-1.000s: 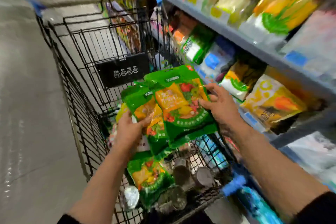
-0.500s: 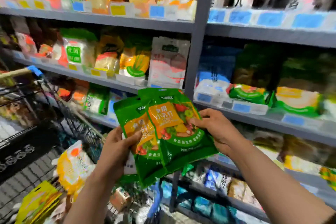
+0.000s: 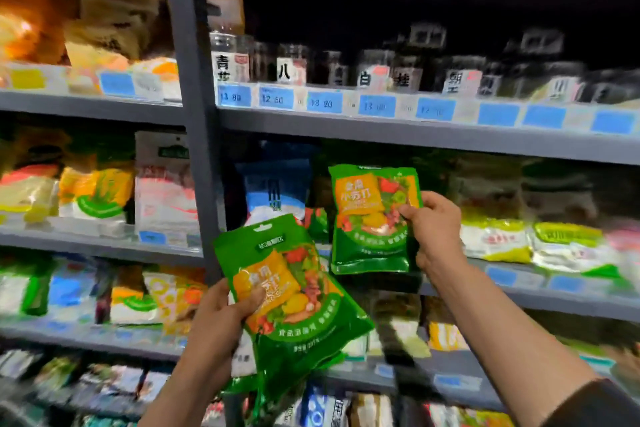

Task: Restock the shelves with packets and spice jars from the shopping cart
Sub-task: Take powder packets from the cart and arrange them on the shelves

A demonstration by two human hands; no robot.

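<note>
From the head camera, my right hand (image 3: pixel 437 231) is right of centre in the frame, pinching one green packet (image 3: pixel 372 218) by its right edge between thumb and fingers. That packet stands nearly upright in front of the middle shelf (image 3: pixel 450 140), in the bay to the right of the grey post (image 3: pixel 188 107), with its lower edge down near the shelf lip.

My left hand (image 3: pixel 221 326) is lower, in the bottom centre of the frame, gripping a bunch of green packets (image 3: pixel 294 298) from the left side, thumb pressed across the front of the top one. The bunch tilts to the right, and more green film hangs out below it. I cannot tell how many packets are in the bunch. The two handfuls are apart, the single packet up and to the right of the bunch.

In the upper right of the frame a row of spice jars (image 3: pixel 294 62) stands on the shelf above, with blue price tags (image 3: pixel 275 99) along its front edge. On the left side of the frame, past the post, the shelves hold bags (image 3: pixel 97 194) in white, yellow and orange. To the right of my right hand lie white and green bags (image 3: pixel 495 239). Much of the frame's edge is blurred.
</note>
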